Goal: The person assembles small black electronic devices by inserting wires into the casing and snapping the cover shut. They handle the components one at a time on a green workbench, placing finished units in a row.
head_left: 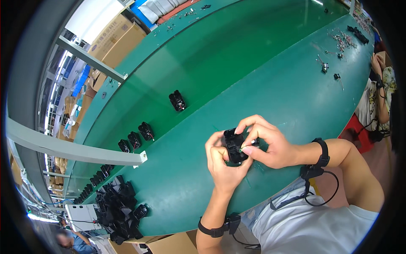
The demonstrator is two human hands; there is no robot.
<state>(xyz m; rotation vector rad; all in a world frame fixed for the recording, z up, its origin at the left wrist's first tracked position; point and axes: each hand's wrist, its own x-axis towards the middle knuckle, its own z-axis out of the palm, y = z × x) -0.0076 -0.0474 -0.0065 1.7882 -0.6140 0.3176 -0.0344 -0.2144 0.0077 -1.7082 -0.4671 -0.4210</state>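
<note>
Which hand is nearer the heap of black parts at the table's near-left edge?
Left. The left hand sits on the heap's side of the held black part; the right hand is beyond it, farther away.

Both forearms are seen entering from the lower edge of the frame and meeting just right of centre. The left hand (223, 163) is raised with fingers curled upward and thumb folded inward, cupping from below. The left forearm runs nearly vertical from the bottom centre, and a dark band is worn at the wrist. The right hand (266, 142) is brought in from the right, its fingers arched over the top and thumb and forefinger pinched together at the left. The right forearm is bent at the elbow at lower right, bare, with a dark strap and cable worn at the wrist. The two hands are touching at the fingertips.
</note>
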